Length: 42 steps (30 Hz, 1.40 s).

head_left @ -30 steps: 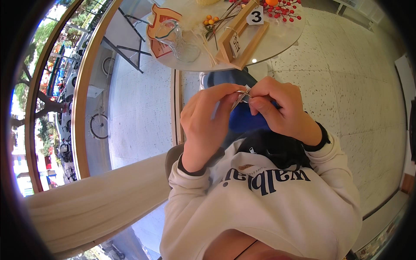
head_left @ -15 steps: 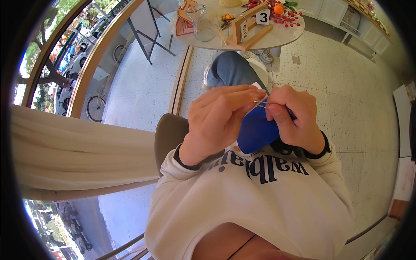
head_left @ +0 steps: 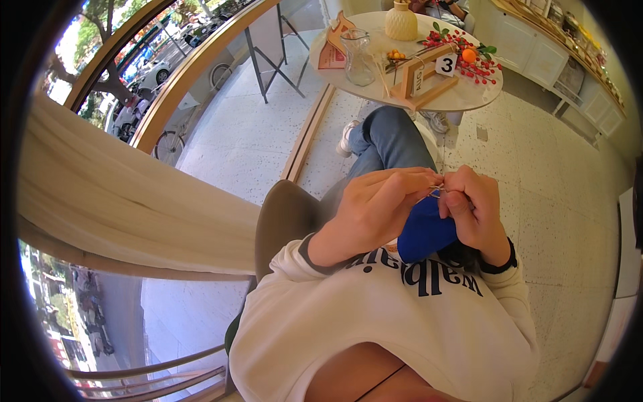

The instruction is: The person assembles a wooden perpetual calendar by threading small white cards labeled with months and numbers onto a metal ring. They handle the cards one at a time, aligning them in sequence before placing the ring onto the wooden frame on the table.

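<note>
Thin, silvery, wire-like metal loops [head_left: 436,192]: left hand [head_left: 375,206] pinching left side, right hand [head_left: 479,213] pinching right, contact partly hidden. Deep-blue rounded piece [head_left: 427,233] just below both hands. Likely step: 2-handed fingertip adjusting; next calls for steady opposed pinch. Pale round table [head_left: 474,97] beyond hands.

Wire piece [head_left: 436,191] between hands [head_left: 376,206] [head_left: 477,213], before table [head_left: 473,95]

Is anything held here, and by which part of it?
The left hand and right hand hold a small, shiny, looped metal piece between them; which part each grips is hidden.
</note>
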Each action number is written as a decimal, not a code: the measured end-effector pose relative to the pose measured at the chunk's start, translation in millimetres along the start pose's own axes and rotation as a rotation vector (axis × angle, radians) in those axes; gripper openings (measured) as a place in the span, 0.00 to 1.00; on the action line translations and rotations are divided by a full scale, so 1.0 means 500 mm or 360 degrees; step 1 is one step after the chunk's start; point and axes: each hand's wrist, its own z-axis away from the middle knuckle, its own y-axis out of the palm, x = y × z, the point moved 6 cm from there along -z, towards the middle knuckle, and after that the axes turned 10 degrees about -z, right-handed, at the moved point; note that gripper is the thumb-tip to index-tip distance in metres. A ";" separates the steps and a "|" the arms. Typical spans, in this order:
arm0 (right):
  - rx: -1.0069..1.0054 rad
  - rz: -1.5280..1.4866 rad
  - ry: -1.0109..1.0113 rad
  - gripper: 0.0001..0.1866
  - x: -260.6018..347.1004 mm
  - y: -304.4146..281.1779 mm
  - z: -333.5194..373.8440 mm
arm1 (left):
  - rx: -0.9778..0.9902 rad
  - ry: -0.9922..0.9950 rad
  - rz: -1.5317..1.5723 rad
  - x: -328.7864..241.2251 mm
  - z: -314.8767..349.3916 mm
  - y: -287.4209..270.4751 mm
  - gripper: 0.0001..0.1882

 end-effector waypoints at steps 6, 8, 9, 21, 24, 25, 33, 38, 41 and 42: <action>0.0028 0.0162 0.0075 0.12 0.014 0.008 0.007 | -0.0023 0.0080 -0.0025 -0.004 0.018 0.001 0.12; 0.0035 0.0210 -0.0044 0.16 0.015 0.012 0.006 | -0.0089 0.0140 -0.0046 -0.006 0.021 0.001 0.14; 0.0034 0.0233 -0.0101 0.19 0.016 0.015 0.007 | -0.0117 0.0171 -0.0054 -0.006 0.022 -0.001 0.14; 0.0105 0.0111 0.0053 0.10 0.021 0.040 0.026 | -0.0031 -0.0179 -0.0034 0.004 0.054 0.015 0.13; 0.0069 0.0264 0.0093 0.08 0.022 0.052 0.036 | 0.0027 0.0046 0.0052 0.001 0.046 0.035 0.17; -0.0009 0.0296 0.0108 0.07 0.022 0.043 0.047 | 0.0040 0.0060 0.0083 -0.005 0.046 0.035 0.18; -0.0025 0.0289 -0.0239 0.14 0.035 0.036 0.033 | -0.0134 -0.0223 -0.0263 -0.013 0.029 0.020 0.13; -0.0043 0.0463 -0.0370 0.17 0.042 0.027 0.024 | -0.0244 -0.0352 -0.0210 -0.003 0.025 0.014 0.09; 0.0143 0.0384 -0.0259 0.19 0.040 0.014 0.023 | -0.0261 -0.0584 -0.0006 0.023 0.035 0.008 0.06; 0.0186 0.0457 -0.0280 0.18 0.035 0.011 0.022 | -0.0243 -0.0645 0.0010 0.028 0.034 0.008 0.06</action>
